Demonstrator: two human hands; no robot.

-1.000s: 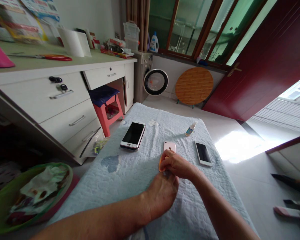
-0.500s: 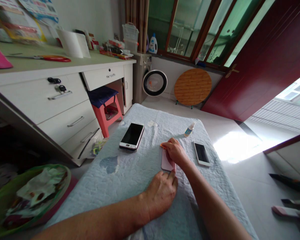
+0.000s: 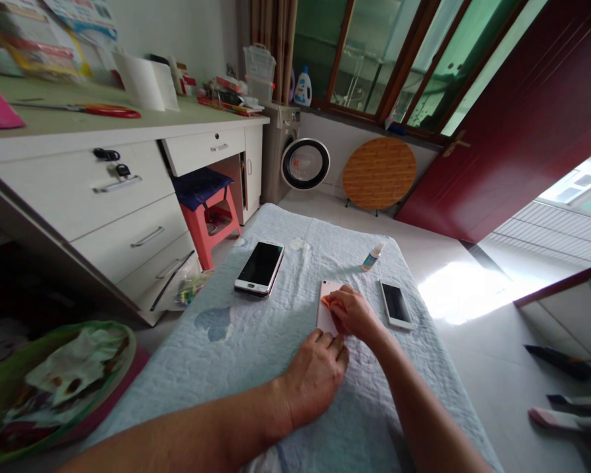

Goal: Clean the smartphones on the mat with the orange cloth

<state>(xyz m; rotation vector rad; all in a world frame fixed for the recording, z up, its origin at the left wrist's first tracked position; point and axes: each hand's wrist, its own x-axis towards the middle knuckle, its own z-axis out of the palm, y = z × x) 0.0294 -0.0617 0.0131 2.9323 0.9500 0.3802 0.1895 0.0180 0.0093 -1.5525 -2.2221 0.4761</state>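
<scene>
A pink phone (image 3: 325, 320) lies back up on the quilted blue cloth, its small camera at the far left corner. My left hand (image 3: 318, 371) holds its near end, fingers curled over the edge; the fingertips are partly hidden. Over the middle of the phone's back, my right hand (image 3: 350, 311) is closed on an orange cloth (image 3: 326, 301), of which only a small part shows. To the right is a white phone (image 3: 396, 305), screen up. A larger white phone (image 3: 260, 266) rests at the left, also screen up. A small spray bottle (image 3: 373, 257) stands farther back.
The quilted cloth (image 3: 192, 381) covers the surface before me. On the left are a white desk (image 3: 123, 141), a pink stool (image 3: 204, 226) and a green-rimmed basket (image 3: 128, 348) of crumpled waste. A washing machine (image 3: 276, 154) with its door open and a round wooden tabletop (image 3: 379, 172) stand behind.
My right hand has drawn the orange cloth from the far end of the pink phone toward me, uncovering the camera corner. The left hand keeps its place at the near end.
</scene>
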